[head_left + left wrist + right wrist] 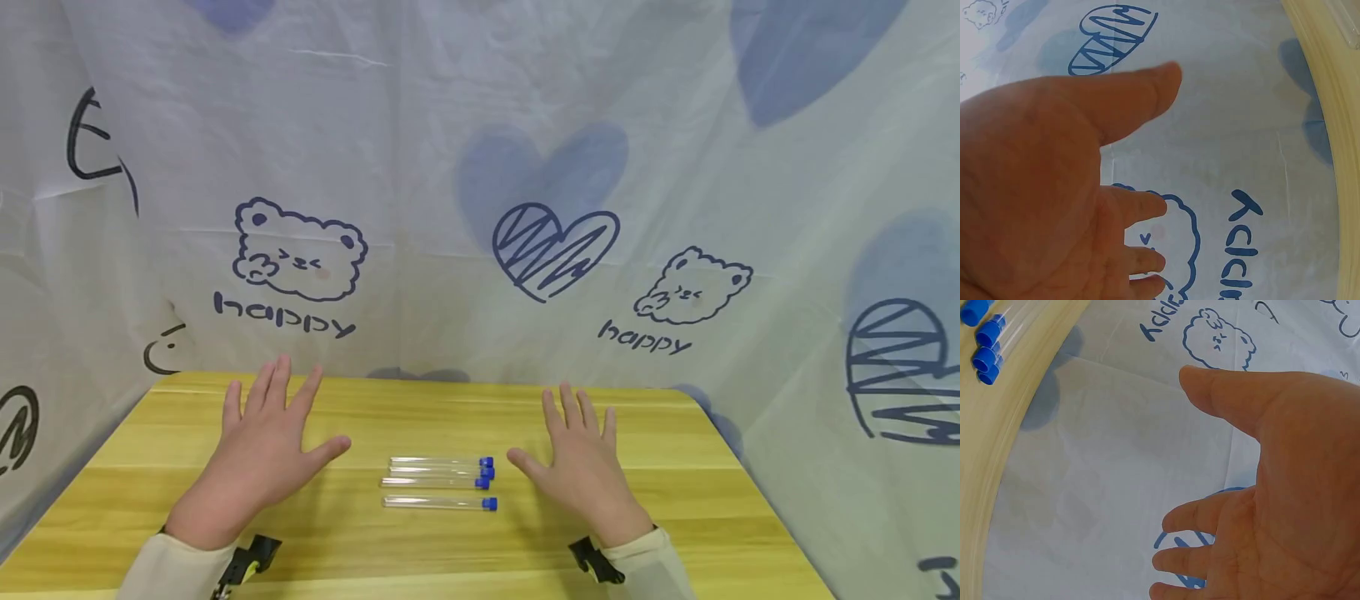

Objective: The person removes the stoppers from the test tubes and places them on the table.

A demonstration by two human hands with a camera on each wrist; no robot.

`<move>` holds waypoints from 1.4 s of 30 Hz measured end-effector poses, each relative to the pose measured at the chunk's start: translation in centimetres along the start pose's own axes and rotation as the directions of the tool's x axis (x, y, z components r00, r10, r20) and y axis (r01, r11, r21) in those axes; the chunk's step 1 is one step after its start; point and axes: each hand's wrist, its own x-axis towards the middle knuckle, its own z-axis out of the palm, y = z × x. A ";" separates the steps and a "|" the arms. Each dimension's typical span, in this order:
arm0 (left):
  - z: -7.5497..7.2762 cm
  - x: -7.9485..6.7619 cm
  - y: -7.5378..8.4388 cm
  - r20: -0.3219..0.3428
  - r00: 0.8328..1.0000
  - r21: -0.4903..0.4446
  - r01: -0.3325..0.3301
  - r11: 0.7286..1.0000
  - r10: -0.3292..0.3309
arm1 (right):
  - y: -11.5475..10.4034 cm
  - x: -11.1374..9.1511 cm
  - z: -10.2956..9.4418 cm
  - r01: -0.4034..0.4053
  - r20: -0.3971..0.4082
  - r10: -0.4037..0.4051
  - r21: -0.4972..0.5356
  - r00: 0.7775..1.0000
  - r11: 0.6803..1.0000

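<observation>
Several clear test tubes with blue caps (435, 502) lie side by side on the wooden table, caps toward the right. The nearest one lies a little apart from the others. To their left, my left hand (262, 454) is spread with nothing in it, thumb pointing toward the tubes. My right hand (585, 471) is spread on the other side, its thumb close to the blue caps (986, 357). Both palms are bare in the wrist views, with fingers extended.
The yellow wood-grain table (450, 567) has rounded far corners. Behind it and at both sides hangs a pale cloth (420, 167) printed with hearts, bears and the word happy. A dark strap device (251, 560) sits on each wrist.
</observation>
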 end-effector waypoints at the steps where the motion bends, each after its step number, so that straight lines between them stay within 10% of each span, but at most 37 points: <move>1: 0.0 0.0 0.0 0.004 1.000 0.000 0.002 1.000 -0.002 | 0.0 0.0 0.0 0.000 0.002 0.000 0.004 1.000 1.000; 13: 0.6 0.0 0.7 0.066 0.997 0.029 -0.041 0.999 0.039 | -0.4 0.0 0.0 0.008 0.019 -0.009 0.052 1.000 0.999; 23: 4.4 1.1 3.5 0.201 0.967 -0.033 -0.151 0.988 0.154 | 0.1 -0.4 -0.7 0.012 0.080 -0.018 0.074 0.997 0.997; 42: 10.8 1.3 3.4 0.086 0.955 -0.041 -0.283 0.958 0.285 | 0.2 -0.6 -0.4 0.055 0.034 -0.058 0.087 0.998 0.995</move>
